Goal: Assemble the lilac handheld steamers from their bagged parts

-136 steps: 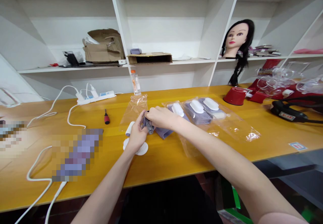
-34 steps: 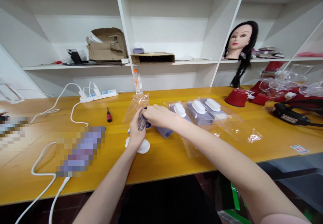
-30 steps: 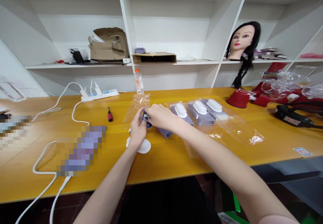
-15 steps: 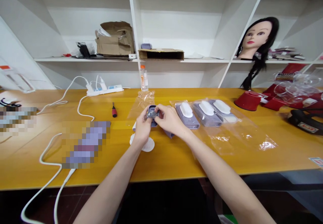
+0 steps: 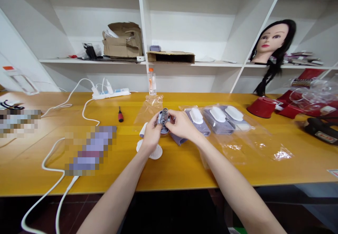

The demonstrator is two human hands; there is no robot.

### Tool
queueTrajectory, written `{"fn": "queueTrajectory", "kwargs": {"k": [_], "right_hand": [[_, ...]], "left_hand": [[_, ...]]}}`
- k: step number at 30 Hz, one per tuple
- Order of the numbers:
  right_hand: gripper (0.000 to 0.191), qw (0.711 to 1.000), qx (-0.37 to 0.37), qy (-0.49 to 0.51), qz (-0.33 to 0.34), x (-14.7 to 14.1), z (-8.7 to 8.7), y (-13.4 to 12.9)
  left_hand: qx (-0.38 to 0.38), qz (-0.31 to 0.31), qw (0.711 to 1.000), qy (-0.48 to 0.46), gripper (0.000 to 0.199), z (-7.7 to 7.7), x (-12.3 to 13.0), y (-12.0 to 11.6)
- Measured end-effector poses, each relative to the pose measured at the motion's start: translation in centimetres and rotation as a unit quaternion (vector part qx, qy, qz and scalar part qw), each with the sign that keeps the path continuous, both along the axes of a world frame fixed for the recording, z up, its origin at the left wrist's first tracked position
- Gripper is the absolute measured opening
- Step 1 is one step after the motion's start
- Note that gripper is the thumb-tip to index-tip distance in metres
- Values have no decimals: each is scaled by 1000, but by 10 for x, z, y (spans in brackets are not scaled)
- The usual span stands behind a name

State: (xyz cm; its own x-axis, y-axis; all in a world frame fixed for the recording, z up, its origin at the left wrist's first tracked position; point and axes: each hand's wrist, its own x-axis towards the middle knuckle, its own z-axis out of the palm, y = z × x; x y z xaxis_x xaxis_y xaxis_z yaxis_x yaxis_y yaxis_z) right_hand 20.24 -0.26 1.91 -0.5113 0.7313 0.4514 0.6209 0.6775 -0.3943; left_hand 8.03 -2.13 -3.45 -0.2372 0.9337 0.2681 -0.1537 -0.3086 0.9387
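Pinched between both hands, fingertips close together: small lavender oval casing [image 5: 163, 128], with left hand [image 5: 151, 136] holding its near side and right hand [image 5: 181, 128] pressing in from the right. Metal coil spring [image 5: 165, 115] standing in casing, upper coils showing above fingers, lower end hidden by them. Casing held centrally over yellow wooden table [image 5: 185, 170], directly between both hands. Just left of casing, short white cylinder [image 5: 143, 130]; below left wrist, ridged white round piece [image 5: 155, 153]. Beside right hand, lavender fabric strip [image 5: 178, 141] lying on table. Behind casing, crumpled clear plastic bag [image 5: 149, 109]. Farther right, three lavender pieces with white oval tops [image 5: 196, 121] on clear plastic. Well left, red-handled screwdriver [image 5: 120, 114].
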Motion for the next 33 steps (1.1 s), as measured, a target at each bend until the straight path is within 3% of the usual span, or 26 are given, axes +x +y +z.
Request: {"fn": "queueTrajectory", "kwargs": {"k": [7,13,18,33], "right_hand": [[13,999,-2,-23,-26,0,0,4],[18,999,-10,-36,-5,5,-1,6],[15,999,0,-47,-20,3,1,2],[17,998,-39,-39,-13,6,8,2]], "left_hand": [[-25,-24,999,-7,47,-1,2,-2],[-23,-21,999,35,70,1,1,-4],[21,-13,999,43,69,0,0,-3],[16,-5,1000,17,68,-3,4,-4]]}}
